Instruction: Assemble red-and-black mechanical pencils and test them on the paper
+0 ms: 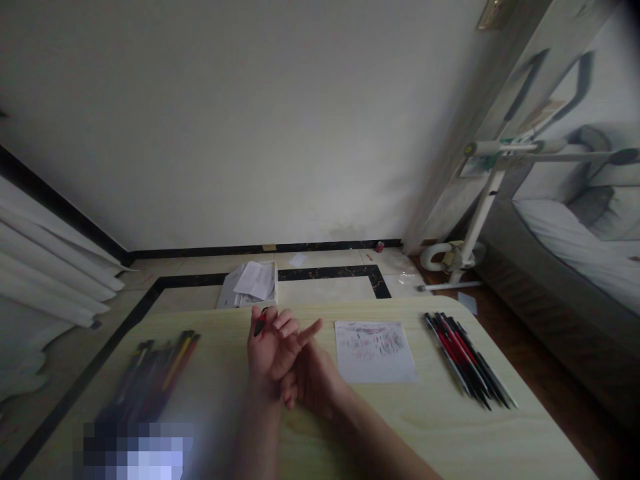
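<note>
Above the middle of the table, my left hand [273, 350] is turned palm up, its fingers closed on a small red-and-black pen [260, 325]. Much of the pen is hidden by the fingers. My right hand [315, 380] overlaps the left one near its wrist, fingers curled inward; whether anything lies in them cannot be seen. Right of the hands lies a white sheet of paper [376, 360] with dark and reddish scribbles. Several black, red and silver pens [467, 360] lie side by side farther right.
A blurred bunch of pens or pencils [150, 373] is at the left of the pale wooden table [220, 333]. Behind the table, papers [255, 280] sit in a box on the floor. White exercise equipment [480, 213] and a grey sofa [540, 293] stand at right, a curtain [45, 260] at left.
</note>
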### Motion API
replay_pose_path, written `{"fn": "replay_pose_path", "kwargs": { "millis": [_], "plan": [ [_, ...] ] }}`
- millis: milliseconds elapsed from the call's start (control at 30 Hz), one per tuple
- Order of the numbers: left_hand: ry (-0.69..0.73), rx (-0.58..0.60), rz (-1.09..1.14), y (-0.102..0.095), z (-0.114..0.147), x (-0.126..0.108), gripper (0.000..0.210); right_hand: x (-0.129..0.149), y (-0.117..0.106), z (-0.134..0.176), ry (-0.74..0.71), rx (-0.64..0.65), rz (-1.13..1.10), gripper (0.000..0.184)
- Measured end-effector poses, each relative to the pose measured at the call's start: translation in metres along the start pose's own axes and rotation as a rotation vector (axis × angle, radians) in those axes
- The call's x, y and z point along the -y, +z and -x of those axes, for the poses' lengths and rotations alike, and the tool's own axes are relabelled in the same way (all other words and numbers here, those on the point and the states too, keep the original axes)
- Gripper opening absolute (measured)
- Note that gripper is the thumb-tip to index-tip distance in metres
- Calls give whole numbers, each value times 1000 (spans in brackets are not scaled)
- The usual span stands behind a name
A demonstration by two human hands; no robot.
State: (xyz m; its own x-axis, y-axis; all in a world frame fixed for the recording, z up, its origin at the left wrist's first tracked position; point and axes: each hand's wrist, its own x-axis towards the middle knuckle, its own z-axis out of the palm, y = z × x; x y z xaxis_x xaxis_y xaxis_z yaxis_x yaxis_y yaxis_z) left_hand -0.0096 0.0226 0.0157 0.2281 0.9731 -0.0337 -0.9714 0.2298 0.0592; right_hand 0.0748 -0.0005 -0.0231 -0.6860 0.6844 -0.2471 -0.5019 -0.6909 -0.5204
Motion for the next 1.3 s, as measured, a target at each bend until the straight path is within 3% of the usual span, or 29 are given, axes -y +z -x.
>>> {"fn": "replay_pose_path", "kwargs": {
  "millis": [300,500,867,1000,1300],
  "plan": [
    [1,-16,29,-3,-3,-3,32,3,-2,0,17,52,-31,71],
    [-9,3,47,-4,-4,-3,31,4,-1,1,51,0,-24,71],
    [-1,-45,22,-4,-6,-4,31,6,4,2,-108,7,-92,60],
    [-8,-54,18,-4,-7,-4,30,8,5,2,-83,-55,-64,61],
    [3,-107,-41,-2,-7,-3,27,7,2,1,-64,-54,-97,57]
  ]
}}
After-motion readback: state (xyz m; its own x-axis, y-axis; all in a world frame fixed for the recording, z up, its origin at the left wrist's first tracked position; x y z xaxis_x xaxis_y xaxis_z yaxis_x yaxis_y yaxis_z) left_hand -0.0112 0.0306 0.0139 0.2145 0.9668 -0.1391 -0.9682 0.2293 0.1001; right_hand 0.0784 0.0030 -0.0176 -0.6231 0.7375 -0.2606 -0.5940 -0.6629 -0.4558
